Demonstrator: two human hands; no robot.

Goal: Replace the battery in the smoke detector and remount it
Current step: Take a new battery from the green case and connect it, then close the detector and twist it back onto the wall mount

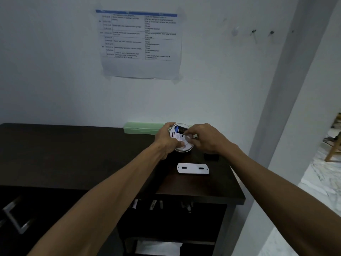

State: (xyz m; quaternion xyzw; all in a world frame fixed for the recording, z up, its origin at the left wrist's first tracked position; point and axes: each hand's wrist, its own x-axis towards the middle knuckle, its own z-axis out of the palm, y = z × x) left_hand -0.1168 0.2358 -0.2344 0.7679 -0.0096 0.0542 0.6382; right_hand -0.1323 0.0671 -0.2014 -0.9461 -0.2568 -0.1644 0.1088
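Dark desk (73,154), battery (181,129) inside held detector (181,145)

A dark brown wooden tabletop (73,154) carries a white oblong plastic mounting plate (193,168), a pale green plastic box (142,128) along the wall, and a small black block (211,156).

The smoke detector (181,137) looks like smooth white plastic with a paper label on its back. Just in front of it, the mounting plate (193,168) is matt white plastic, lying on the dark wood-grain table (73,154). Behind it, the green box (142,128) looks like translucent plastic.
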